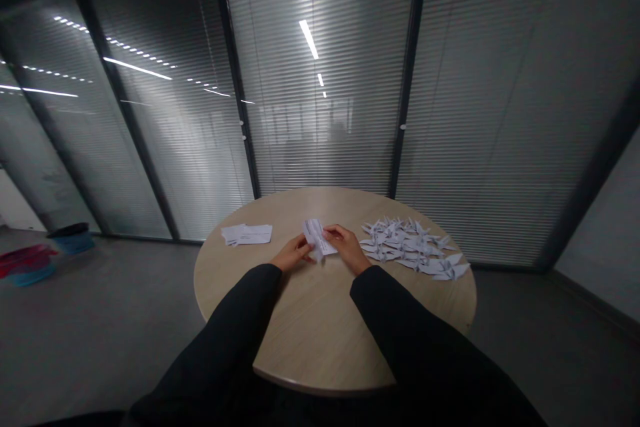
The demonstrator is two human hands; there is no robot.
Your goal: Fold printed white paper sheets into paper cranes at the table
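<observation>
Between my hands, over the middle of the round table [310, 333], is a white sheet of paper [315, 235] with printed lines, partly folded. My left hand [293, 254] grips its left lower edge, fingers closed on it. At the right edge, my right hand [347, 245] pinches the paper between thumb and fingers. To the right lies a cluster of folded white paper cranes [400, 243], set close together. On the left a small stack of white paper slips [250, 234] rests flat, slightly fanned. Fine creases in the held paper are too small to make out.
Glass partitions with blinds [320, 113] stand just beyond the table's far edge. On the floor at the far left are a red basin [27, 259] and a blue tub [73, 240]. A pale wall [605, 267] rises at the right.
</observation>
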